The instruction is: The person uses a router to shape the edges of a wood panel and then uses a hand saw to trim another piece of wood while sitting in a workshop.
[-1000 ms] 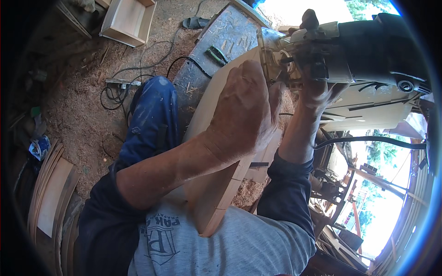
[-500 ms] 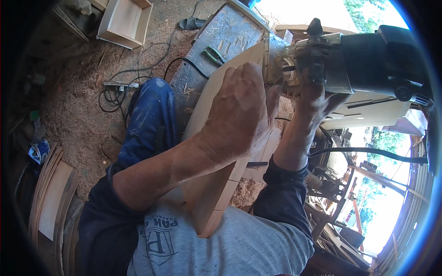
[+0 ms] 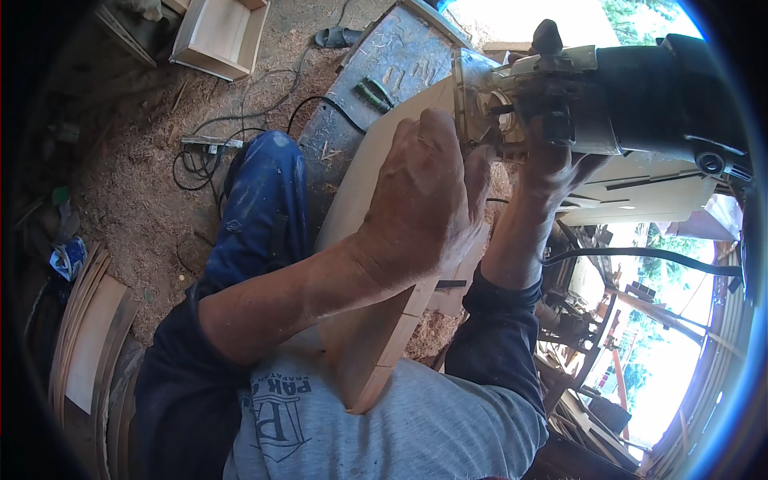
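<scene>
My left hand [image 3: 416,196] is closed round the pale wooden board [image 3: 384,356], which runs diagonally from against my grey shirt toward the upper right. Its knuckles are beside the clear base of a dark handheld power tool [image 3: 648,96], apparently a router, lying sideways at the board's far end. My right hand [image 3: 556,168] is wrapped on the tool from underneath, its fingers partly hidden by the body. The tool's bit and its contact with the wood are too obscured to make out.
A worn metal-topped surface [image 3: 396,48] with a green-handled item [image 3: 374,92] lies beyond my left knee. Cables, a power strip [image 3: 212,144] and shavings are on the floor. A wooden drawer [image 3: 220,40] sits upper left, curved strips [image 3: 88,344] lower left, cluttered timber and pale panels right.
The tool dipped slightly between the first and middle frames and is back a little higher now. Both my hands keep their grip, with only slight shifts.
</scene>
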Available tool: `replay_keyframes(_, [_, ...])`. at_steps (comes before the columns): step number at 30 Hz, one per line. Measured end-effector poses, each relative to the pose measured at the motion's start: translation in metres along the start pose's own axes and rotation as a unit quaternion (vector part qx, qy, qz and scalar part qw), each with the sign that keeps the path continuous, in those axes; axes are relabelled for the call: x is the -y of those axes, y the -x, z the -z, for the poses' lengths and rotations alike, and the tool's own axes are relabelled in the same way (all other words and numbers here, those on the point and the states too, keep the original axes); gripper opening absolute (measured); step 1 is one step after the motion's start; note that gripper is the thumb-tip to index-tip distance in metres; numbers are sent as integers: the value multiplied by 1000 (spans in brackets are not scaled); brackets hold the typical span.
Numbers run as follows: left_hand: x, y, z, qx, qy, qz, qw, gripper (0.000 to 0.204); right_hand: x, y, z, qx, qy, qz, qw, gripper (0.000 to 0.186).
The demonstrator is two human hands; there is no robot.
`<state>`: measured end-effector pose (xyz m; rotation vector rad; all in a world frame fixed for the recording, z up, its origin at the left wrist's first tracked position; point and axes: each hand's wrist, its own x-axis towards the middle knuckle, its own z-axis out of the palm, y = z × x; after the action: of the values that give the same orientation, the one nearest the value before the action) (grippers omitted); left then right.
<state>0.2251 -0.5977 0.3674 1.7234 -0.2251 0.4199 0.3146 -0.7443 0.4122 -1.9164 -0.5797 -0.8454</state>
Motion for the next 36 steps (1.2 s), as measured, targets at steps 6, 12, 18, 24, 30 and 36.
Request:
replay_keyframes(6, [-2, 0, 2, 2, -7, 16, 1000, 29, -5, -3, -2, 12, -10, 1, 1000, 59])
replay_keyframes(12, [0, -2, 5, 12, -5, 5, 1000, 29, -2, -2, -1, 14, -11, -5, 1000, 55])
replay_keyframes(18, [4, -3, 6, 17, -13, -35, 999, 28, 1, 3, 3, 13, -4, 16, 1000, 54])
replay_keyframes(24, [0, -1, 11, 28, -15, -42, 999, 27, -6, 0, 17, 46, 78, 132, 987, 70])
replay_keyframes(30, [0, -4, 5, 30, 24, -37, 999, 26, -6, 8, 13, 13, 67, 110, 992, 80])
replay_keyframes(36, [0, -2, 6, 25, 22, -24, 999, 27, 10, 9, -3, -67, -21, 44, 997, 81])
